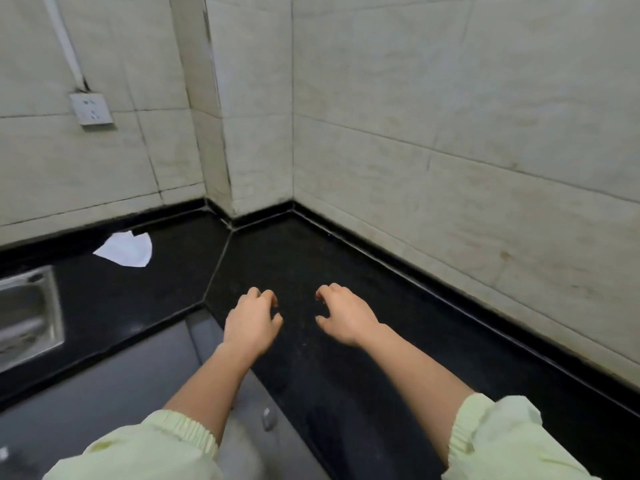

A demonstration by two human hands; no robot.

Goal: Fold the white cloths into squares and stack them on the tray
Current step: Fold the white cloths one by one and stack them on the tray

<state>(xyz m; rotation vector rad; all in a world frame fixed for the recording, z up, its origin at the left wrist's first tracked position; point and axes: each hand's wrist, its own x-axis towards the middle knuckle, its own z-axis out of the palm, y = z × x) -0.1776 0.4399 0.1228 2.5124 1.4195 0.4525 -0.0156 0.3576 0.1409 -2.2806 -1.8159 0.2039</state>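
A white cloth (126,250) lies crumpled on the black countertop (311,258) at the far left, near the wall. My left hand (252,318) and my right hand (343,313) hover side by side over the bare black counter in the corner area, palms down. Their fingers are loosely curled and hold nothing. Both hands are well to the right of the cloth and apart from it. No tray is in view.
A steel sink (27,313) is set into the counter at the left edge. Tiled walls (450,133) close the corner behind and to the right. A wall socket (90,108) sits high on the left. A grey cabinet front with a knob (267,418) lies below the counter edge.
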